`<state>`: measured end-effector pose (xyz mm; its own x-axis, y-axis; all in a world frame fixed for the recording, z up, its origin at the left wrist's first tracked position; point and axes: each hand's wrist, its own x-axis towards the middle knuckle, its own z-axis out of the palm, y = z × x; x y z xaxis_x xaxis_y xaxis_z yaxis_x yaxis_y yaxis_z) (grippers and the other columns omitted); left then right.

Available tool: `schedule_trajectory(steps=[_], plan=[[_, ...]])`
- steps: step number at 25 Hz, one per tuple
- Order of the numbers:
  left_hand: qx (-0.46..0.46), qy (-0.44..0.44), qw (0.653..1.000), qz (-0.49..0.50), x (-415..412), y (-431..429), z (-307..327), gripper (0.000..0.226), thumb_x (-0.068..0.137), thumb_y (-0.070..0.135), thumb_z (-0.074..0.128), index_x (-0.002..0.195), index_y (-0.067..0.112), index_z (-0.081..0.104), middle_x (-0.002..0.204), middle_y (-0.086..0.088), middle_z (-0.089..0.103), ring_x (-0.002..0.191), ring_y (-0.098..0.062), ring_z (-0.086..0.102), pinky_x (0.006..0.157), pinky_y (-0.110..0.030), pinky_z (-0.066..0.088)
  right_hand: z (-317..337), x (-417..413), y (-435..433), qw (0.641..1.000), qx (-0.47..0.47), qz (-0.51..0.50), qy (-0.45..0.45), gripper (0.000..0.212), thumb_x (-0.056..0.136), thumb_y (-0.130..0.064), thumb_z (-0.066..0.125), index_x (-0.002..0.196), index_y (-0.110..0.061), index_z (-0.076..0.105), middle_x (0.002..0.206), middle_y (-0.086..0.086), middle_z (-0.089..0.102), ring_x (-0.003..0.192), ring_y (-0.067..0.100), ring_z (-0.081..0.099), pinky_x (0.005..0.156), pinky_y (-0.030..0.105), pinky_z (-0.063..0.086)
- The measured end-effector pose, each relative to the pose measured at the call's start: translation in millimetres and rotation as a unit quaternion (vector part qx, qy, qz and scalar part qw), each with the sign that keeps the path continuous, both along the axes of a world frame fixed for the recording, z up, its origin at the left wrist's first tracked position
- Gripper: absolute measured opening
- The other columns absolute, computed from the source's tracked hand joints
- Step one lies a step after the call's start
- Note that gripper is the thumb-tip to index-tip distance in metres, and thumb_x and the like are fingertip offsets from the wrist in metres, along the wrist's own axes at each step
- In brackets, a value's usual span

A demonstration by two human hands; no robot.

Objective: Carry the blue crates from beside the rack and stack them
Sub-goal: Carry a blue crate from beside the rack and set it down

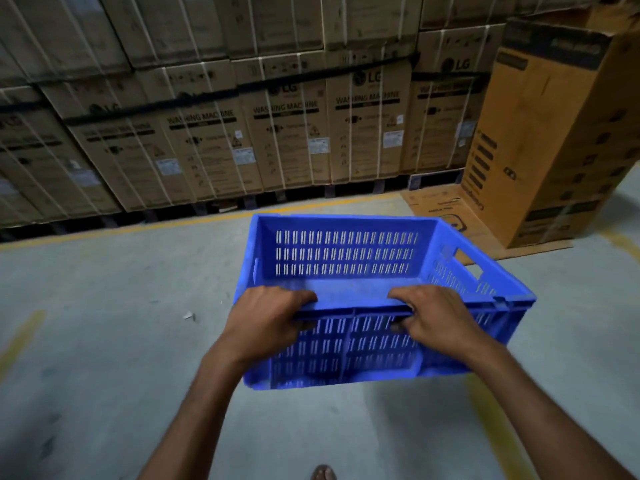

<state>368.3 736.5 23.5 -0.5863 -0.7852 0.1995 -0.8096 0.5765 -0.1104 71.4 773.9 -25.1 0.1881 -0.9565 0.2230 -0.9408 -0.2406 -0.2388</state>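
One blue slotted plastic crate hangs in the air above the grey floor, in the middle of the head view, and nothing lies inside it. Both hands grip its near long rim. My left hand curls over the rim's left part, fingers hooked inside. My right hand clasps the rim's right part the same way. No other blue crate or stack shows.
A wall of strapped cardboard washing-machine boxes on pallets runs across the back. A tall brown carton stands at the right on flattened cardboard. Yellow floor lines mark the aisle. My foot shows at the bottom.
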Motion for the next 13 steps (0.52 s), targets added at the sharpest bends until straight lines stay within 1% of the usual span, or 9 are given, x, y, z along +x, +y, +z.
schedule_trajectory(steps=[2, 3, 4, 6, 7, 8, 9, 11, 13], plan=[[0.068, -0.007, 0.998, -0.002, 3.0, -53.5, 14.1, 0.042, 0.084, 0.058, 0.065, 0.118, 0.033, 0.059, 0.105, 0.003, 0.073, 0.100, -0.024, 0.067, 0.073, -0.033, 0.050, 7.5, 6.8, -58.0, 1.000, 0.028, -0.006, -0.006, 0.047, 0.067, -0.043, 0.086, 0.106, -0.025, 0.066, 0.094, -0.005, 0.074, 0.095, 0.022, 0.066, 0.071, 0.036, 0.051], [0.125, -0.017, 0.992, -0.008, 4.1, -81.1, 18.0, 0.045, 0.085, 0.058, 0.066, 0.121, 0.032, 0.059, 0.112, 0.004, 0.072, 0.105, -0.022, 0.066, 0.081, -0.035, 0.053, 5.9, 8.4, -86.9, 0.999, 0.048, -0.011, -0.013, 0.047, 0.067, -0.039, 0.088, 0.105, -0.022, 0.066, 0.094, -0.002, 0.073, 0.094, 0.022, 0.065, 0.073, 0.038, 0.051], [0.219, -0.005, 0.976, -0.015, 4.9, -107.1, 25.3, 0.049, 0.085, 0.059, 0.068, 0.125, 0.032, 0.059, 0.117, 0.006, 0.070, 0.109, -0.019, 0.064, 0.088, -0.036, 0.052, 2.2, 6.8, -111.2, 0.996, 0.078, -0.014, -0.027, 0.045, 0.066, -0.034, 0.089, 0.102, -0.019, 0.066, 0.091, -0.001, 0.072, 0.091, 0.021, 0.065, 0.073, 0.039, 0.051], [0.418, 0.044, 0.907, -0.036, 10.4, -156.3, 38.8, 0.055, 0.082, 0.057, 0.075, 0.129, 0.032, 0.059, 0.121, 0.009, 0.067, 0.112, -0.011, 0.063, 0.097, -0.036, 0.051, -7.4, -4.0, -155.4, 0.987, 0.133, -0.009, -0.093, 0.037, 0.063, -0.021, 0.092, 0.087, -0.018, 0.064, 0.075, -0.005, 0.066, 0.077, 0.013, 0.063, 0.067, 0.037, 0.050], [0.470, 0.052, 0.879, -0.060, 13.1, -174.9, 42.4, 0.056, 0.079, 0.056, 0.079, 0.126, 0.033, 0.061, 0.119, 0.012, 0.068, 0.110, -0.008, 0.063, 0.098, -0.036, 0.051, -9.4, -13.0, -176.6, 0.983, 0.139, -0.005, -0.123, 0.037, 0.059, -0.015, 0.093, 0.079, -0.019, 0.063, 0.068, -0.007, 0.063, 0.071, 0.008, 0.062, 0.063, 0.036, 0.050], [0.489, 0.047, 0.867, -0.084, 16.8, -196.5, 42.2, 0.057, 0.074, 0.056, 0.083, 0.122, 0.035, 0.063, 0.116, 0.015, 0.068, 0.109, -0.006, 0.063, 0.098, -0.036, 0.051, -10.8, -23.8, -201.8, 0.980, 0.147, -0.006, -0.135, 0.038, 0.055, -0.012, 0.094, 0.073, -0.019, 0.061, 0.064, -0.008, 0.062, 0.067, 0.007, 0.062, 0.062, 0.035, 0.051], [0.488, 0.026, 0.867, -0.102, 18.7, -217.4, 42.1, 0.062, 0.068, 0.059, 0.086, 0.121, 0.036, 0.063, 0.117, 0.018, 0.067, 0.111, -0.005, 0.061, 0.099, -0.036, 0.050, -7.6, -33.2, -225.6, 0.978, 0.160, -0.008, -0.136, 0.038, 0.052, -0.010, 0.094, 0.069, -0.020, 0.062, 0.063, -0.008, 0.063, 0.067, 0.007, 0.063, 0.062, 0.036, 0.052], [0.443, -0.025, 0.886, -0.133, 17.1, -267.7, 36.7, 0.073, 0.060, 0.061, 0.089, 0.123, 0.038, 0.060, 0.120, 0.021, 0.063, 0.114, -0.004, 0.056, 0.101, -0.031, 0.047, 6.2, -52.1, -278.8, 0.973, 0.188, -0.001, -0.132, 0.036, 0.051, -0.009, 0.095, 0.068, -0.020, 0.065, 0.066, -0.007, 0.067, 0.071, 0.011, 0.065, 0.067, 0.036, 0.053], [0.388, -0.012, 0.908, -0.158, 6.0, -328.1, 26.4, 0.064, 0.062, 0.059, 0.089, 0.115, 0.034, 0.064, 0.108, 0.016, 0.068, 0.103, -0.007, 0.060, 0.093, -0.034, 0.051, 18.0, -73.3, -338.2, 0.971, 0.201, -0.004, -0.130, 0.036, 0.052, -0.008, 0.095, 0.073, -0.019, 0.069, 0.072, -0.004, 0.070, 0.078, 0.016, 0.066, 0.071, 0.036, 0.052]])
